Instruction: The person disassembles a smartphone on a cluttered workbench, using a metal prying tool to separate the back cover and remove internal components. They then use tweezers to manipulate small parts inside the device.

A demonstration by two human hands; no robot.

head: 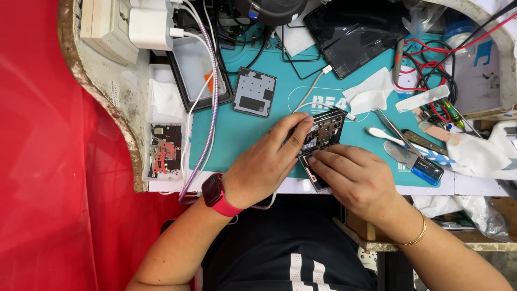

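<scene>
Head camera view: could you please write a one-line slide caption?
Both hands, left hand and right hand, grip an opened black phone over a teal rubber work mat.

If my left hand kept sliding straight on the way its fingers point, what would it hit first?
The left hand points up and right, already touching the opened phone. Beyond it, likely the white cable, then the crumpled white tissue; depth is unclear.
</scene>
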